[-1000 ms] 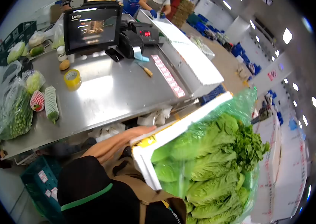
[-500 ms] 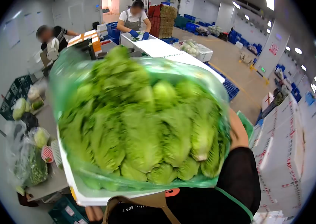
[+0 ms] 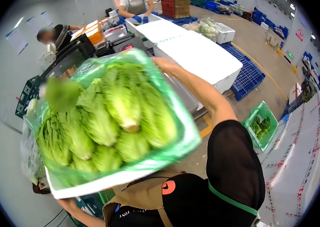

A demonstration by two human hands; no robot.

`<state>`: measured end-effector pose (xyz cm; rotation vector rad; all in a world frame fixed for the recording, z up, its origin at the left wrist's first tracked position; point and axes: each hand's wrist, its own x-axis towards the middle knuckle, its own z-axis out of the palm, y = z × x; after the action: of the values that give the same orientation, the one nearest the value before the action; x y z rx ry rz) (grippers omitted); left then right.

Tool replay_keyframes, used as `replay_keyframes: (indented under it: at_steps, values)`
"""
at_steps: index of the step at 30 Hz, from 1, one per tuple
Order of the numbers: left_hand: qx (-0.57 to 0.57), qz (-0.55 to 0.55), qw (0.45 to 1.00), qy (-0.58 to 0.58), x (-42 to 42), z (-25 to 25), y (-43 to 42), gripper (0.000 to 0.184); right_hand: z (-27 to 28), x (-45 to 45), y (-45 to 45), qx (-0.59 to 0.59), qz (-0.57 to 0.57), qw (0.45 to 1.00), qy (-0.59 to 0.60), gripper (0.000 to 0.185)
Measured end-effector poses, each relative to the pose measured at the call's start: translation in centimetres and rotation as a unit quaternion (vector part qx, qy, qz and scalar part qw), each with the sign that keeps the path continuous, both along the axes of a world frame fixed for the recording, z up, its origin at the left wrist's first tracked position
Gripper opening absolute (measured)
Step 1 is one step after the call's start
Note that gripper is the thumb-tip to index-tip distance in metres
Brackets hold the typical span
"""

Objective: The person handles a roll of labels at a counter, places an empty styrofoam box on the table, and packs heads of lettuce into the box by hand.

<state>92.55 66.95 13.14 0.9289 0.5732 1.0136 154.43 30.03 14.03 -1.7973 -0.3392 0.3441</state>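
A white foam box (image 3: 103,186) lined with green plastic film is held up in front of me, tilted and turned. Heads of romaine lettuce (image 3: 124,102) fill it in layers, several with their cut ends showing. My right hand (image 3: 163,65) is at the box's far right corner, its fingers partly hidden by the rim and film. At the near left corner my left hand (image 3: 67,204) supports the box from below; its fingers are mostly hidden beneath it. Beyond the box stands a scale with a red-lit display (image 3: 126,47).
White foam boxes (image 3: 198,53) line the bench ahead, beside a blue pallet (image 3: 243,68). A green-lined box with leafy greens (image 3: 260,126) sits on the right near stacked printed cartons (image 3: 296,166). Two people work beyond the bench, one with blue gloves (image 3: 141,19).
The lettuce box has swung left and rotated, its right side lifting away from me. My right arm now reaches forward along its far right side. The view has tilted down, exposing the scale.
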Motion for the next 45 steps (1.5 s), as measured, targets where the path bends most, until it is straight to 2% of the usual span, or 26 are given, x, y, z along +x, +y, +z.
replay_keyframes:
  at_steps: [1, 3, 4, 6, 8, 10, 11, 13, 16, 20, 22, 23, 24, 26, 28, 29, 30, 31, 33, 34, 35, 36, 37, 40, 42, 45]
  values:
    - [0.057, 0.086, 0.994, 0.024, 0.5, 0.0, -0.1, 0.055, -1.2, 0.6, -2.5, -0.013, 0.001, 1.000, -0.028, 0.048]
    - [0.119, 0.132, 0.981, 0.083, 4.1, 1.9, -2.4, 0.058, -5.0, 0.7, -8.2, -0.091, -0.057, 0.992, -0.070, 0.036]
    - [0.136, 0.196, 0.969, 0.067, 4.5, 0.7, -0.5, 0.056, -6.6, -0.4, -10.6, -0.156, -0.087, 0.979, -0.097, 0.032]
    - [0.169, 0.204, 0.964, 0.008, 6.7, 0.7, -0.5, 0.052, -11.8, -2.0, -13.1, -0.149, -0.099, 0.977, -0.118, 0.032]
    - [0.177, 0.200, 0.964, -0.020, 6.8, 0.2, 0.0, 0.046, -17.3, -2.9, -13.2, -0.171, -0.080, 0.978, -0.094, 0.042]
    - [0.162, 0.203, 0.966, 0.003, 6.8, 0.5, -0.1, 0.045, -21.6, -4.2, -11.4, -0.216, -0.079, 0.960, -0.157, 0.055]
    - [0.150, 0.207, 0.967, 0.010, 6.8, 0.4, 0.0, 0.045, -18.2, -6.9, -11.3, -0.272, -0.039, 0.958, -0.085, 0.058]
    - [0.165, 0.210, 0.964, 0.008, 7.0, 0.2, 0.1, 0.042, -17.6, -7.5, -9.2, -0.326, -0.084, 0.936, -0.104, 0.047]
    - [0.202, 0.228, 0.952, 0.023, 7.2, 0.8, -0.6, 0.038, -18.7, -7.3, -7.0, -0.334, -0.113, 0.933, -0.074, 0.047]
    - [0.264, 0.285, 0.915, 0.103, 7.4, 0.1, 0.6, 0.031, -21.1, -7.0, -5.3, -0.309, -0.127, 0.940, -0.065, 0.031]
    - [0.179, 0.264, 0.948, 0.005, 8.4, 0.6, -0.9, 0.031, -20.1, -6.0, -5.2, -0.274, -0.117, 0.953, -0.055, 0.023]
    - [0.129, 0.259, 0.957, -0.019, 8.6, 1.0, -1.5, 0.032, -20.2, -4.9, -5.2, -0.234, -0.113, 0.964, -0.049, 0.024]
    - [0.145, 0.261, 0.954, 0.005, 8.4, 0.6, -1.0, 0.033, -20.4, -3.2, -5.3, -0.194, -0.108, 0.974, -0.044, 0.025]
    - [0.176, 0.261, 0.947, 0.060, 6.7, -0.4, 0.1, 0.034, -16.7, -1.8, -5.5, -0.138, -0.095, 0.984, -0.067, 0.028]
    - [0.163, 0.266, 0.948, 0.059, 8.7, 1.0, -2.5, 0.038, -15.4, 1.2, -4.3, 0.081, -0.095, 0.986, 0.110, 0.030]
    - [0.158, 0.270, 0.948, 0.059, 9.8, 2.2, -3.7, 0.040, -14.8, 2.7, -3.5, 0.187, -0.090, 0.957, 0.201, 0.031]
    - [0.131, 0.285, 0.947, 0.068, 10.4, 3.1, -4.5, 0.042, -14.2, 5.5, -2.7, 0.263, -0.022, 0.911, 0.316, 0.035]
    - [0.103, 0.301, 0.945, 0.074, 11.1, 3.8, -5.4, 0.044, -13.8, 7.8, -1.4, 0.305, -0.008, 0.862, 0.404, 0.036]
    - [0.063, 0.298, 0.950, 0.075, 11.9, 4.3, -6.2, 0.047, -12.0, 12.1, 1.3, 0.333, -0.009, 0.848, 0.411, 0.038]
    - [0.049, 0.279, 0.956, 0.072, 11.4, 4.3, -6.0, 0.048, -8.4, 13.2, 2.1, 0.313, -0.007, 0.862, 0.400, 0.036]
    - [0.037, 0.260, 0.962, 0.072, 11.1, 4.2, -6.6, 0.048, -7.5, 16.7, 3.7, 0.314, 0.033, 0.853, 0.416, 0.033]
    - [0.023, 0.269, 0.961, 0.052, 11.5, 4.2, -8.2, 0.048, -8.1, 22.1, 6.1, 0.320, 0.068, 0.860, 0.392, 0.031]
    - [0.011, 0.279, 0.960, 0.030, 12.3, 4.1, -10.0, 0.048, -4.8, 24.2, 8.1, 0.309, 0.055, 0.895, 0.317, 0.028]
    - [0.007, 0.290, 0.957, 0.030, 12.7, 1.7, -15.8, 0.048, 7.5, 29.4, 11.3, 0.331, 0.095, 0.926, 0.158, 0.028]
    - [0.004, 0.286, 0.956, 0.062, 14.3, 1.4, -20.8, 0.052, 15.7, 30.7, 12.1, 0.384, 0.174, 0.907, 0.014, 0.028]
    - [0.051, 0.376, 0.917, 0.125, 19.1, 3.2, -28.8, 0.055, 23.8, 28.1, 10.8, 0.470, 0.246, 0.838, -0.129, 0.031]
